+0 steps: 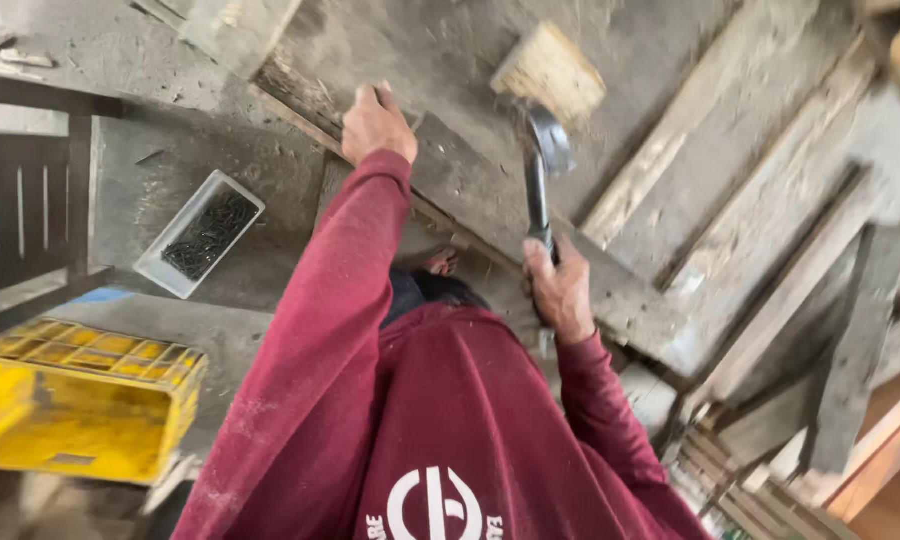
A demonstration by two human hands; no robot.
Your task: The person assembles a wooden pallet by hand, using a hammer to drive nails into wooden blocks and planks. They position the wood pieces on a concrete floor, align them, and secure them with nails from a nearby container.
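Note:
My left hand (375,124), in a dark red sleeve, rests with curled fingers on the top edge of a long weathered wooden plank (470,190) that runs diagonally across the view. My right hand (560,290) grips the dark handle of a hammer (542,170). The hammer's metal head is raised above the plank, just below a small pale wooden block (550,72) lying on the dusty floor. My red sweatshirt fills the lower middle of the view.
A white rectangular tray of dark nails (200,233) sits on the concrete floor to the left. A yellow plastic crate (80,400) stands at the lower left. Several rough planks (760,200) are stacked at the right. A dark slatted frame (25,210) stands at the far left.

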